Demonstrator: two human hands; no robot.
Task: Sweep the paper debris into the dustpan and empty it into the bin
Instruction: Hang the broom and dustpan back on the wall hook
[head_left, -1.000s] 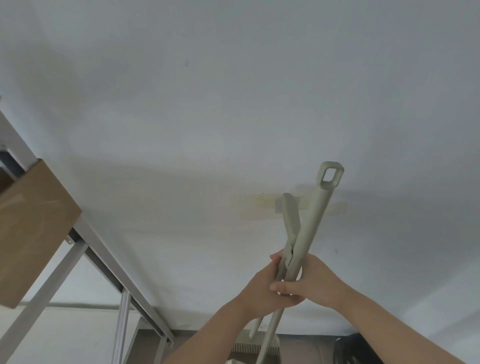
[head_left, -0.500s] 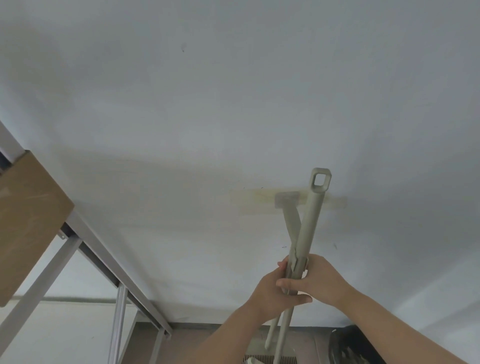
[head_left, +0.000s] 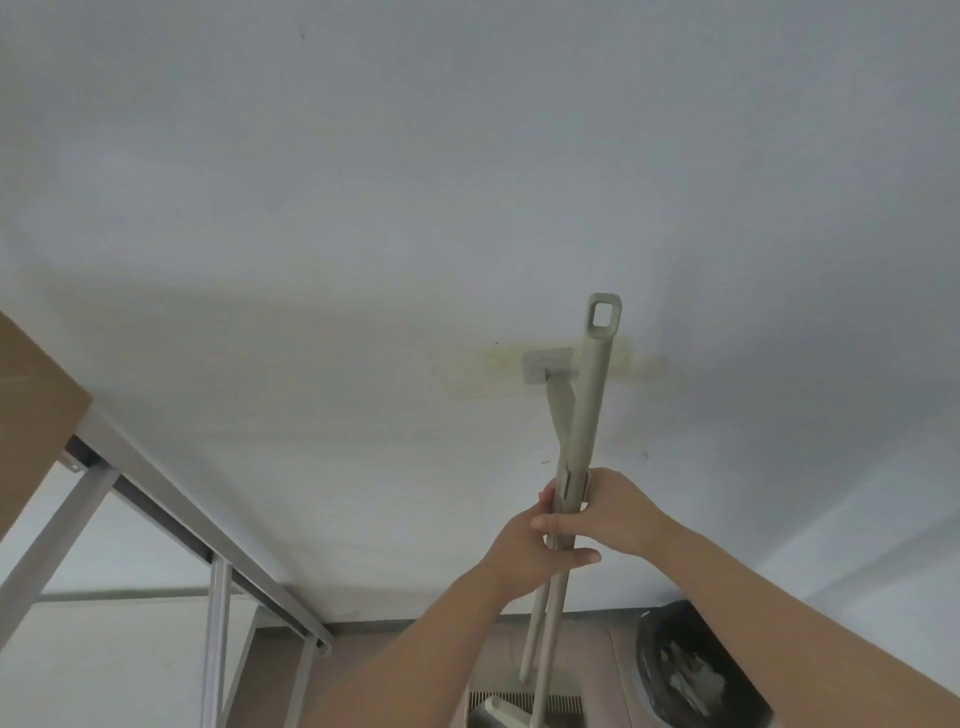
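Observation:
Both hands hold two beige handles upright against a white wall. The broom handle, with a loop at its top, stands in front. The flatter dustpan handle sits behind it, its top at a grey wall hook. My left hand wraps both handles from the left, and my right hand grips them just above from the right. The dustpan's comb edge and broom head show at the bottom edge. A black-lined bin with pale scraps inside stands on the floor at the lower right.
A brown-topped table on a grey metal frame fills the left side. The white wall meets a brownish floor at a grey skirting strip near the bottom.
The handles have tipped from leaning right to nearly upright, and the dustpan handle's top now reaches the wall hook. The view has tilted down, so more of the bin and floor shows.

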